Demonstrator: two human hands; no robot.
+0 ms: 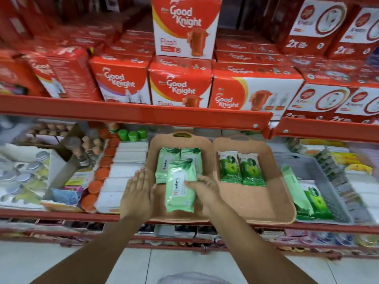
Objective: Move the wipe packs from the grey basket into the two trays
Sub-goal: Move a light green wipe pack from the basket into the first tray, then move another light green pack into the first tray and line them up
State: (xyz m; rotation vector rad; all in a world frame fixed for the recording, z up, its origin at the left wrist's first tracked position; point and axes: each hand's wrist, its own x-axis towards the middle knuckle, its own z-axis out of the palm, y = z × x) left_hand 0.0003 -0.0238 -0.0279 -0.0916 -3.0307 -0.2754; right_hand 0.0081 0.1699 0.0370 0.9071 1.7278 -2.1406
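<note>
**Soft wipe pack being set into the left tray**

A pale green wipe pack (180,186) is held over the near part of the left tray (152,160), overlapping the front edge of two like packs (174,158) already laid flat at the back of that tray. The right hand (205,190) has its grip closed on the pack's right edge, fingertips on top and the rest of the hand beside and beneath. The left hand (139,193) is flat and spread, grip open, holding nothing, resting at the tray's left rim just beside the pack.

In the right tray (256,201) two darker green packs (242,170) lie side by side near the back. In the grey basket (320,171), on the shelf to the right, more packs (307,197) are left, leaning on one another; how many cannot be told.

The pack is judged to be light, soft and pliable, a film pouch that sags when taken by one end. The glossy film is likely to be slippery, so a hold across the width near the middle, thumb under and fingers over, is judged safer than a pinch at a sealed end. Little fragility is expected, though the lid flap on top could be lifted by a dragging grip.
</note>
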